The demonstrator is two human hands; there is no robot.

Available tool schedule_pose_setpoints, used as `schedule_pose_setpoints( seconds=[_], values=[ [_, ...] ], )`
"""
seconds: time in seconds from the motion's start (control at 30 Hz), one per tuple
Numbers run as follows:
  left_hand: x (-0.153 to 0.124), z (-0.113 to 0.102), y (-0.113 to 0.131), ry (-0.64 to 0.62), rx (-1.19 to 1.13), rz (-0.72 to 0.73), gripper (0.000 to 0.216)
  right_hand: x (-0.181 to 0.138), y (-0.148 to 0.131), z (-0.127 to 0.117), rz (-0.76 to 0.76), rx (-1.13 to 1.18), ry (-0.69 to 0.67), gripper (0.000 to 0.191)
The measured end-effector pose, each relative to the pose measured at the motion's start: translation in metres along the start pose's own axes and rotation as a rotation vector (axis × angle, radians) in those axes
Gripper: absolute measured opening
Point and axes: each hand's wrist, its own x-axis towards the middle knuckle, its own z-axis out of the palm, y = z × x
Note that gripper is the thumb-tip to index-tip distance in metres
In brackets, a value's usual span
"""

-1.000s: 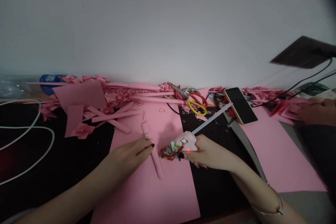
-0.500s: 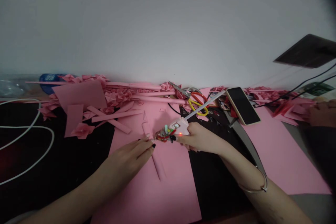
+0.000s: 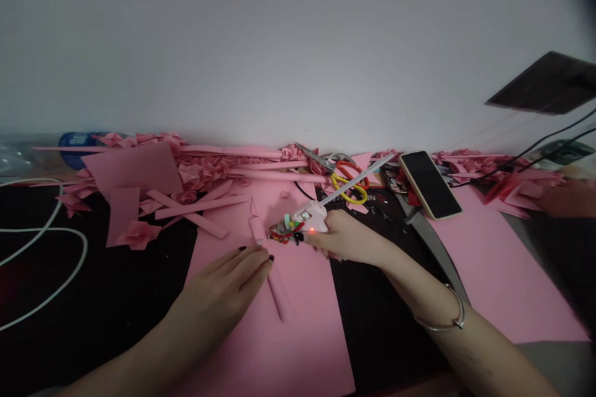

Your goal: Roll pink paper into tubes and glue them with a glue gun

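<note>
My left hand (image 3: 223, 285) is closed, its fingertips pinching and pressing a slim rolled pink paper tube (image 3: 278, 298). The tube lies on a large pink sheet (image 3: 307, 335); its middle is hidden under my fingers. In my right hand (image 3: 351, 239) is a white hot glue gun (image 3: 313, 214) with a small red light lit. A long whitish glue stick (image 3: 356, 180) juts from its back. The gun's tip, crusted with colourful bits, is right beside the tube's upper part, just above my left fingertips; contact cannot be made out.
Scissors (image 3: 350, 189) with red and yellow handles and a phone (image 3: 431, 186) lie behind my right hand. Pink paper flowers (image 3: 198, 173) and rolled tubes (image 3: 200, 206) pile along the wall. White cable (image 3: 84, 254) loops at left. Another person's hand (image 3: 565, 195) is at far right.
The glue gun has shifted slightly left and up along the tube. My left fingers stay on the tube, a little lower along it. The whole view has moved a little.
</note>
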Motion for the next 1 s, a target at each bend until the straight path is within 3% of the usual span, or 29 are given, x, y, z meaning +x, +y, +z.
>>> schedule_pose_setpoints(
  seconds=[0.4,0.67,1.0],
  values=[
    [-0.009,0.002,0.004,-0.199,-0.056,-0.036,0.049,0.001,0.003,-0.002,-0.039,0.058,-0.03,0.032],
    [-0.008,0.001,0.006,-0.199,-0.045,-0.048,0.048,0.007,0.01,-0.004,0.081,0.385,-0.049,0.02],
    [-0.009,-0.002,0.006,-0.289,-0.094,-0.052,0.054,0.015,0.025,-0.009,-0.001,0.713,-0.142,0.027]
  ],
)
